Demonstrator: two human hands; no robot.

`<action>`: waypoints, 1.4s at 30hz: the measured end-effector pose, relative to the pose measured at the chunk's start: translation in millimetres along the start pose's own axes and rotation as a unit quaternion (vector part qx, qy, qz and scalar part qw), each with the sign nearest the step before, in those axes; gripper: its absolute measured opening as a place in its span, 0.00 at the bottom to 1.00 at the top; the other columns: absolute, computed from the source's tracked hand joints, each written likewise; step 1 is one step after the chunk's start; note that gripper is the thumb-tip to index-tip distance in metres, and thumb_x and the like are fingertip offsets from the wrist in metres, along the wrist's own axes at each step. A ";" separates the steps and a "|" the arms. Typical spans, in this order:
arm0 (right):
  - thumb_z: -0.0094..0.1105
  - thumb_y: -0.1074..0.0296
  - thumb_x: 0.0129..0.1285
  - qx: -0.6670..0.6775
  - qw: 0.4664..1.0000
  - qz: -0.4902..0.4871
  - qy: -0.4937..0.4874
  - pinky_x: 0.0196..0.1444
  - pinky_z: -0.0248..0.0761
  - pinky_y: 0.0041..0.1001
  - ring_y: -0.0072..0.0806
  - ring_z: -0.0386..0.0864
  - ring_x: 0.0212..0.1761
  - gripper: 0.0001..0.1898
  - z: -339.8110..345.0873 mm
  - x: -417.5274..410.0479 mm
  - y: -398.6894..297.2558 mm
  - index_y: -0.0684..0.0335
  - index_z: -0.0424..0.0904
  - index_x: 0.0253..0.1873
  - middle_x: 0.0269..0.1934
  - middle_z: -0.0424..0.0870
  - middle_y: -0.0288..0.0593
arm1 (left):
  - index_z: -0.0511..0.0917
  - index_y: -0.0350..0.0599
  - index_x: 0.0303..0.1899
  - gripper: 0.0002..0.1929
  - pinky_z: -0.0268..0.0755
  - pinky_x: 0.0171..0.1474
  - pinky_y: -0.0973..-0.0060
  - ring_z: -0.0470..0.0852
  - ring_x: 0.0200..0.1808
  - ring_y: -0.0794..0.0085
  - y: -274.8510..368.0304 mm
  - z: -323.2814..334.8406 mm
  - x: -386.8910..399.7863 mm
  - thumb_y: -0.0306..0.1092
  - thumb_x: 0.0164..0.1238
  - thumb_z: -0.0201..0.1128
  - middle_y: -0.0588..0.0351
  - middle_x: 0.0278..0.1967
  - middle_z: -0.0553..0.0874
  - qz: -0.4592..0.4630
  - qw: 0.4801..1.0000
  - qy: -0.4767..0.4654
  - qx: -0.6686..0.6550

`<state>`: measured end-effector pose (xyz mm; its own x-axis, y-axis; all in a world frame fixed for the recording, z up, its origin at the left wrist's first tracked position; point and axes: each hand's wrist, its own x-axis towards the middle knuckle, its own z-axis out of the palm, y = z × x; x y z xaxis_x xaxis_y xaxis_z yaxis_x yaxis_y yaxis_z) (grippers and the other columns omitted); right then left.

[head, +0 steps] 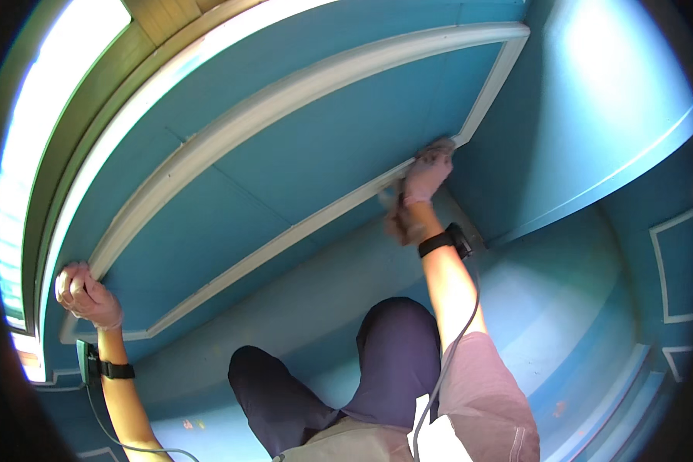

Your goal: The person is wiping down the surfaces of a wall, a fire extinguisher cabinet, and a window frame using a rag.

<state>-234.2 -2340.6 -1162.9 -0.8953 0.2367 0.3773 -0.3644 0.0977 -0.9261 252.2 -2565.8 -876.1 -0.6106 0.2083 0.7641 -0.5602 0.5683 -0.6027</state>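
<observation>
A blue wall panel (pixel 323 138) with a raised white molding frame (pixel 300 86) fills the upper middle. My left hand (pixel 86 294), in a thin translucent glove, rests with curled fingers on the molding's left end; whether it grips anything cannot be told. My right hand (pixel 430 173), gloved too, is at the lower right part of the molding, close to the corner, with a brownish cloth-like material (pixel 404 216) hanging blurred at its wrist. The cloth's upper part shows at the fingers, pressed against the molding. Both wrists wear black straps with cabled devices.
A bright window (pixel 52 127) with a greenish frame curves along the left. On the right stands a glossy blue panel (pixel 589 133). Below lies a blue floor (pixel 335 289) under my bent knees. White-edged wall panels (pixel 678 271) show at the far right.
</observation>
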 end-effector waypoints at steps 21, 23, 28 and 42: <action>0.37 0.57 0.72 0.474 0.815 0.304 -0.139 0.29 0.57 0.22 0.21 0.63 0.25 0.15 19.8 -227.8 -121.1 0.53 0.62 0.30 0.24 0.63 0.32 | 0.77 0.51 0.35 0.04 0.63 0.52 0.68 0.76 0.45 0.65 11.3 1.9 11.9 0.29 0.58 0.61 0.61 0.40 0.81 -0.065 0.993 -0.010 -0.098; 0.37 0.61 0.71 0.398 0.823 0.359 -0.188 0.32 0.61 0.22 0.22 0.65 0.27 0.12 19.6 -307.6 -167.6 0.56 0.62 0.32 0.28 0.64 0.35 | 0.77 0.49 0.35 0.04 0.63 0.53 0.68 0.77 0.45 0.64 4.4 -1.7 5.0 0.28 0.59 0.61 0.59 0.40 0.81 -0.060 0.994 -0.010 -0.092; 0.52 0.79 0.59 0.149 0.860 0.174 -0.455 0.60 0.62 0.30 0.36 0.71 0.54 0.21 19.5 -401.0 -188.4 0.67 0.66 0.58 0.49 0.74 0.48 | 0.77 0.49 0.39 0.09 0.64 0.52 0.68 0.77 0.47 0.65 7.9 -3.4 8.5 0.24 0.58 0.62 0.58 0.43 0.82 -0.085 0.976 -0.056 -0.194; 0.58 0.59 0.62 0.434 0.417 0.520 -0.606 0.60 0.67 0.30 0.32 0.72 0.55 0.29 -19.6 -287.2 -269.0 0.65 0.62 0.64 0.53 0.74 0.42 | 0.68 0.36 0.60 0.30 0.60 0.62 0.74 0.72 0.56 0.70 103.3 -63.2 -115.6 0.37 0.57 0.68 0.56 0.54 0.77 -0.634 0.278 -0.196 -0.694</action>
<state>126.0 -2415.9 -1022.1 0.0348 -0.9992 -0.0206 0.8979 0.0403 -0.4383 300.3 -2480.9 -1012.2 -0.5821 -0.8082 -0.0894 0.1255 -0.1980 0.9721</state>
